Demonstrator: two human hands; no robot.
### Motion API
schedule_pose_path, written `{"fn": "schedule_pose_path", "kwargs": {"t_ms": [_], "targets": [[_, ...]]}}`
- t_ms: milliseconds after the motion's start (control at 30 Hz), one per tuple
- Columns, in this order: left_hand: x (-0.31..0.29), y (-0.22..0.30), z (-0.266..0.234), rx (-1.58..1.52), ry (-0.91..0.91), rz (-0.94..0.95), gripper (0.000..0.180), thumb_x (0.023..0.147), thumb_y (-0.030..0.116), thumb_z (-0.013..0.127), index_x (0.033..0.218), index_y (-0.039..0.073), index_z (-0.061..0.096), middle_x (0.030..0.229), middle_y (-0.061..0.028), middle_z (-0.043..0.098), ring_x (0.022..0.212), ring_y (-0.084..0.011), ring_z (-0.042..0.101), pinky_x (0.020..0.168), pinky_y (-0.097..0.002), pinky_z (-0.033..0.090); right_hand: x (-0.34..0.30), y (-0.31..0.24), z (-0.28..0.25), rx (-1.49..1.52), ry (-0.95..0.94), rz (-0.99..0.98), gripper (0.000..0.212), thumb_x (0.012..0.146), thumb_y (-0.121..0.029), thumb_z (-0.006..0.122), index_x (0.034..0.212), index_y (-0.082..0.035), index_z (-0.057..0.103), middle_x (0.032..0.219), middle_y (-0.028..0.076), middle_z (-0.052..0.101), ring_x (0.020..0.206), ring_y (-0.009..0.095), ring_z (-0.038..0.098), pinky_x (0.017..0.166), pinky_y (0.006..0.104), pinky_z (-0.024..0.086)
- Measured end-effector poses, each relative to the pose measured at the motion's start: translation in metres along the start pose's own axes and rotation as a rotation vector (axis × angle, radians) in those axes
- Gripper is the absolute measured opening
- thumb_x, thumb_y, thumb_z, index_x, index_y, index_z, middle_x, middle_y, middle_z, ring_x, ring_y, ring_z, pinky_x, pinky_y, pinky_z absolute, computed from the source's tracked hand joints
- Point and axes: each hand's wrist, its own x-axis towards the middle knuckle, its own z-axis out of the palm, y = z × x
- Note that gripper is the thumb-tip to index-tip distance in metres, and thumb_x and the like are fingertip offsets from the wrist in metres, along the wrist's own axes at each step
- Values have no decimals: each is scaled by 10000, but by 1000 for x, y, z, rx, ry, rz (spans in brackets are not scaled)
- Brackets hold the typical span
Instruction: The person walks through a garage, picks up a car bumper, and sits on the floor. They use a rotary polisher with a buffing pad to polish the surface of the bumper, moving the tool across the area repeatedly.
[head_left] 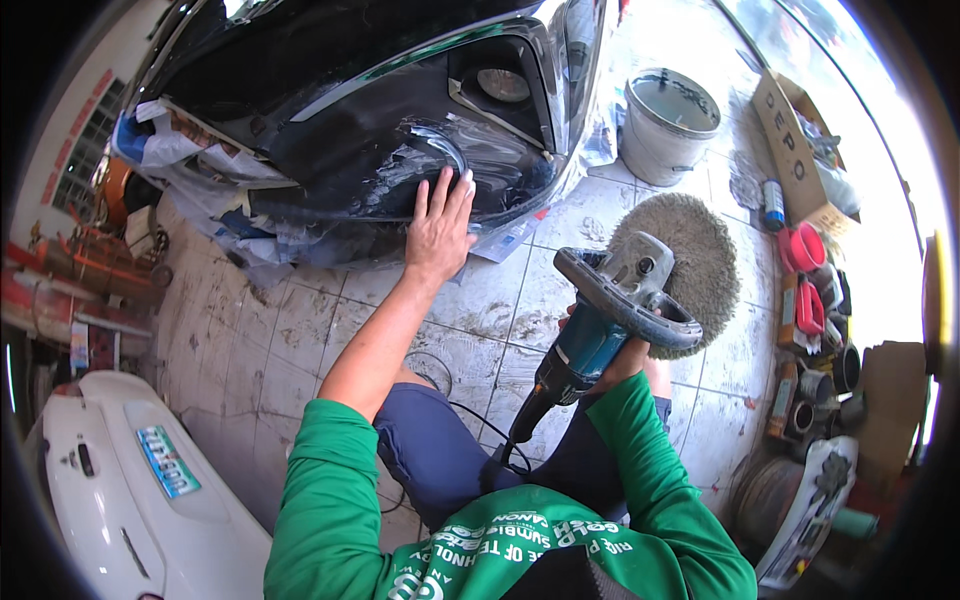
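My left hand reaches forward, its fingers stretched out against the lower part of a black car bumper. Beside the fingertips, whitish smears of compound streak the dark surface. On the right, my right hand is wrapped round the body of a teal and black power polisher, which I hold above my right thigh. A large round wool pad, greyish and matted, faces away from me on the polisher's head. The polisher's loop handle partly hides my right fingers.
A white bucket of greyish liquid stands right of the bumper. Paper and plastic masking hangs along the car's left side. A cable runs between my legs. Cardboard box, cans and red containers line the right; a white car stands at lower left.
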Motion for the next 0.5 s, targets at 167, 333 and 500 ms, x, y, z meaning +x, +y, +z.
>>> {"fn": "schedule_pose_path", "kwargs": {"t_ms": [167,333,500], "targets": [[-54,-40,-8,-3,58,-390,981,986,546,744,1732,53,341,1844,-176,216,1711,-445,98,1309,-750,105,23,-21,-40,-113,-40,-9,1215,837,-1018,512,1514,-13,594,1271,235,752,1127,424,756,938,595,650],[-16,1,-29,-19,-43,-221,965,929,641,766,1671,97,478,1808,-304,195,1660,-575,135,1264,-821,115,49,-35,-47,-80,-132,133,1222,824,-1017,509,1525,-20,585,1273,245,744,1110,442,753,959,606,637],[30,20,-40,-860,188,-300,887,1012,626,709,1659,60,490,1656,-322,486,1577,-484,429,1300,-554,345,54,-26,-44,206,-369,310,1279,760,-1036,571,1513,-2,563,1260,283,721,1113,503,727,947,670,623]]}}
